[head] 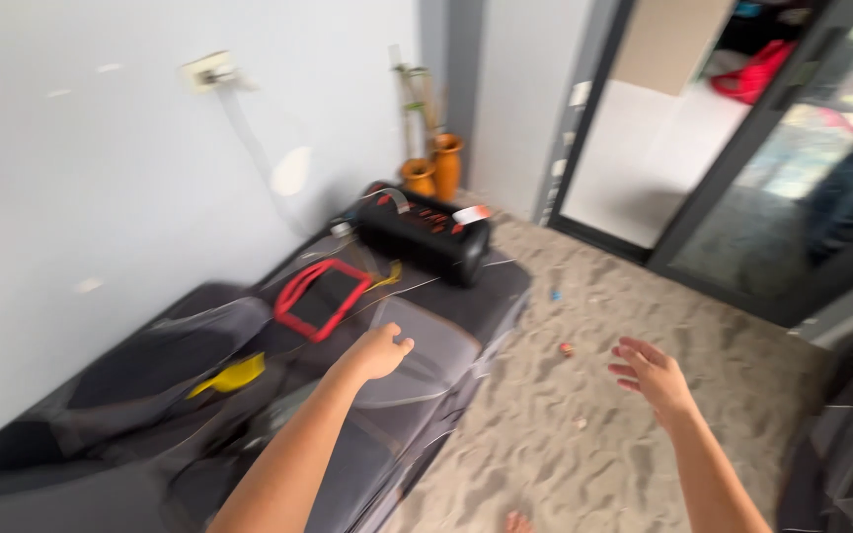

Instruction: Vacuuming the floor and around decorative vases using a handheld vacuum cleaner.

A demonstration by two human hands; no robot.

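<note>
While the whole view is smeared with motion, both bare arms reach out over the low dark couch [446, 341] along the white wall. The left hand [379, 352] hovers above the couch's grey seat cushion, fingers curled loosely into a half-fist with nothing in it. Nearest to it on the couch lies a tablet in a red case [321, 299], just beyond the knuckles and not touched. The right hand [652, 373] is off the couch's front edge, over the beige carpet [584, 415], fingers spread and empty. Farther along the couch, at its far end, a black cylindrical speaker [424, 235] lies on its side. Past that end stand two orange vases [434, 170] (with thin stems). Something yellow [229, 376] rests on the couch's near part.
</note>
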